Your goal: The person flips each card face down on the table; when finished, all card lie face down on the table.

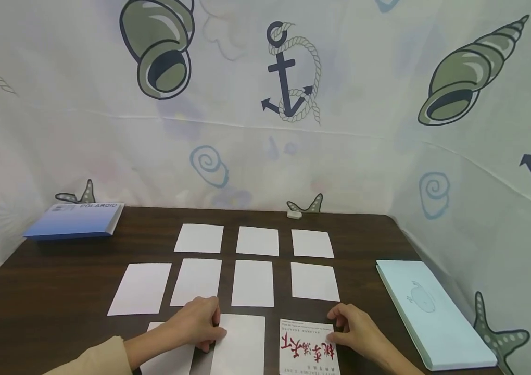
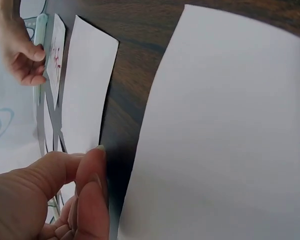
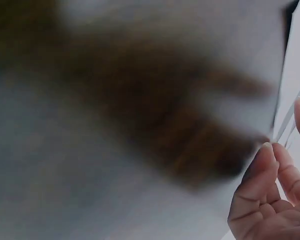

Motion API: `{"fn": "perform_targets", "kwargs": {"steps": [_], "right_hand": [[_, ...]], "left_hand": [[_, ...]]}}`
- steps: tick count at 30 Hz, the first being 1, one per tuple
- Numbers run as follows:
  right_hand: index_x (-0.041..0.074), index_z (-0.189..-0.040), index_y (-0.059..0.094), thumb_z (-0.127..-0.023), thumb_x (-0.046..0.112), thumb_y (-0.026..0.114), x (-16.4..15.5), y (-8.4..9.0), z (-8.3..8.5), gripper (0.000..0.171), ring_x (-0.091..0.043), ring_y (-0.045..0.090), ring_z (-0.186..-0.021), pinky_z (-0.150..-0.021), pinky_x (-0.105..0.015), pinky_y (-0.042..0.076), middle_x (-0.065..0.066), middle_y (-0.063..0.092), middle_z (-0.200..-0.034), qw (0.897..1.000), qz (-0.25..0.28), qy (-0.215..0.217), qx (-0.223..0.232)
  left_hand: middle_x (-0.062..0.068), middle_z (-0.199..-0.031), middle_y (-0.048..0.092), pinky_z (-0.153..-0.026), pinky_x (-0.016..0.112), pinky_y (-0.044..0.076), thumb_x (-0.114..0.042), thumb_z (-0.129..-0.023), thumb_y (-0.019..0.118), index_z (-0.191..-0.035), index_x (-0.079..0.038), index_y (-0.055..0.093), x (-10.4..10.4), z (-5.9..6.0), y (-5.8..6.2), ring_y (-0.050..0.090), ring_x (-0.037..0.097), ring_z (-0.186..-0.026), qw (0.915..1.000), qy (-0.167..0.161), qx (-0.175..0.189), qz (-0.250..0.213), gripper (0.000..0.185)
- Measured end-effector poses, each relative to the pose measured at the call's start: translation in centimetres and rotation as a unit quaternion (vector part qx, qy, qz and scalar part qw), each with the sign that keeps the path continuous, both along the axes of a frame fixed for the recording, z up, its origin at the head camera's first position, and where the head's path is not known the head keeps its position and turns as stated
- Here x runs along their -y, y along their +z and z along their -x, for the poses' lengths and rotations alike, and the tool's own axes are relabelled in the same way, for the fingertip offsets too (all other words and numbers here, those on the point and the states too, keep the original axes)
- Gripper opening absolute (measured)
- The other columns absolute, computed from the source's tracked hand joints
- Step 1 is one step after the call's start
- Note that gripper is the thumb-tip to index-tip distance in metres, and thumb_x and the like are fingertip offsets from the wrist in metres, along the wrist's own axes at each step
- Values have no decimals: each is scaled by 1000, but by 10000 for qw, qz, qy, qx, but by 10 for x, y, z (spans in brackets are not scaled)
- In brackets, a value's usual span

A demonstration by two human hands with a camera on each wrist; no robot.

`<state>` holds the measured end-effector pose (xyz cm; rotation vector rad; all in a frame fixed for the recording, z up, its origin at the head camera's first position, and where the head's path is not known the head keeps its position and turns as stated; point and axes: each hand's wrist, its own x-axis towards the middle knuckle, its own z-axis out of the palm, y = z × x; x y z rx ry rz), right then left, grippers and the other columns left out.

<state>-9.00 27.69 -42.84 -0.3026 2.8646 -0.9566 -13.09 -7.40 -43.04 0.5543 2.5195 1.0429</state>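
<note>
My left hand (image 1: 197, 325) pinches the left edge of a blank white card (image 1: 239, 344) in the front row. In the left wrist view, the thumb and curled fingers of this hand (image 2: 72, 187) meet at that edge. Right of it lies a card with red characters (image 1: 310, 346) and small print, upside down from here. My right hand (image 1: 356, 333) is at its right edge, thumb tip overlapping the card and the index finger apart from the thumb. The right wrist view has this hand (image 3: 272, 200) at its right side, behind a large dark blur.
Blank white cards (image 1: 252, 284) lie in rows on the dark wooden table (image 1: 59, 291). Another (image 1: 174, 359) is partly under my left forearm. A blue POLAROID box (image 1: 75, 221) stands back left, a pale green box (image 1: 434, 312) at right. Patterned cloth (image 1: 364, 156) hangs behind.
</note>
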Motion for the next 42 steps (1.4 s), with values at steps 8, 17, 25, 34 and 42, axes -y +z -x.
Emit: {"fn": "perform_targets", "kwargs": {"steps": [8, 17, 25, 34, 42], "right_hand": [[10, -86, 56, -69, 8, 81, -7, -4, 1, 30, -8, 44, -71, -58, -21, 39, 0, 49, -82, 9999, -165, -3, -3], [10, -80, 53, -73, 3, 76, -10, -4, 5, 25, -7, 44, -68, -56, -21, 39, 1, 48, -78, 10000, -42, 46, -51], [10, -80, 54, -76, 6, 74, -15, -8, 8, 22, -1, 42, -65, -53, -19, 39, 1, 49, -76, 9980, 478, 201, -374], [10, -82, 54, -75, 5, 75, -10, -9, 8, 23, -2, 42, -64, -53, -19, 39, 2, 49, -75, 9976, 420, -218, -515], [7, -85, 57, -79, 9, 73, 31, 5, -5, 18, 2, 44, -59, -49, -17, 41, 5, 51, -69, 9916, 1171, 124, -535]], "left_hand": [[0, -52, 55, -39, 23, 47, -5, -76, 71, -73, -7, 51, -1, 2, 2, 53, 5, -38, 9999, -123, 99, -35, 21], [-1, -57, 57, -43, 22, 49, -16, -80, 73, -76, -7, 54, -19, 14, 6, 57, 7, -46, 9960, -368, -5, -811, 22], [-1, -71, 62, -49, 20, 51, -10, -77, 74, -88, 0, 62, -79, 21, 1, 60, 9, -58, 9862, -607, 213, -1524, 19], [0, -62, 59, -50, 23, 53, 0, -76, 71, -76, -4, 60, -106, 21, -7, 60, 8, -51, 9839, -312, 469, -1697, 12], [2, -61, 59, -49, 26, 54, 3, -75, 66, -77, -2, 58, -108, 23, 1, 60, 9, -49, 9791, -100, 874, -1834, 10]]}}
